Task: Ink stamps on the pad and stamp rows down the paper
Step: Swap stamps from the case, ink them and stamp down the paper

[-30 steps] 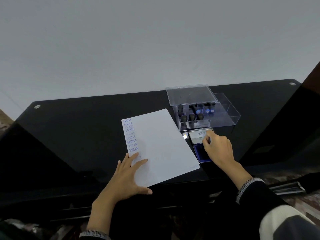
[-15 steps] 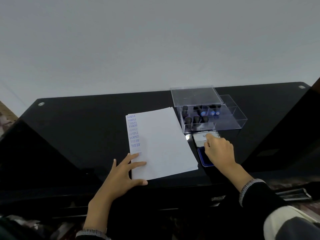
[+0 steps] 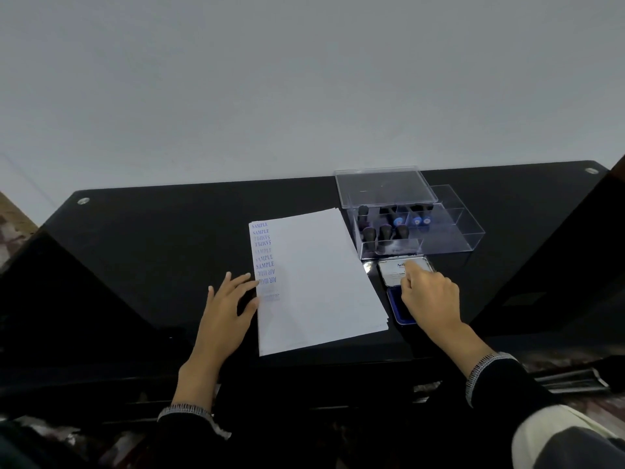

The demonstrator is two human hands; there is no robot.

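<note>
Here the thin white paper sheet (image 3: 318, 282), light and slippery, lies mid-table under the flat, spread left hand (image 3: 225, 311), while the curled right hand (image 3: 429, 297) covers the blue ink pad (image 3: 395, 308), any stamp hidden.

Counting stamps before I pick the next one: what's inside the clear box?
Inside the clear box stand several black-handled stamps, some with blue on them, in the left compartments. The lid hides part of the back row.
</note>
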